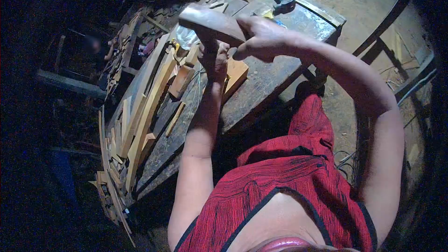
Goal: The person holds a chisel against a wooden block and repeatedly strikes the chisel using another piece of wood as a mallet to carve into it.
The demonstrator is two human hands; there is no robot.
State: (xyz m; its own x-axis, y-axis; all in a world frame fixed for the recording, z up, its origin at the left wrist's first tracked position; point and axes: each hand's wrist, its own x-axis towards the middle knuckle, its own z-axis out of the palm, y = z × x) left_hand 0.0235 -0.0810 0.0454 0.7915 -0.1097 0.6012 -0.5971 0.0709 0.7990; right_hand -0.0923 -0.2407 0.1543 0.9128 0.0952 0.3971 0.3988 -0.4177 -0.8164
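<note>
A thick, smooth wooden piece (207,20) with a rounded far end is held up over the workbench, tilted. My right hand (261,39) grips its right end, thumb below and fingers above. Beneath the piece, my left hand (214,60) is closed in a fist against its underside; whether its fingers wrap a lower part of the same piece is hidden. Just under my hands, a light brown wooden block (237,78) lies on the dark, worn workbench (266,81). A smaller block (182,82) rests left of my left forearm.
Long wood strips (151,112) cover the bench's left side. A clear plastic bag (186,37) lies behind my left hand. A green-handled power tool (281,2) sits at the far end. Another person (98,49) is in the dark at left. Wooden frames (380,30) stand at right.
</note>
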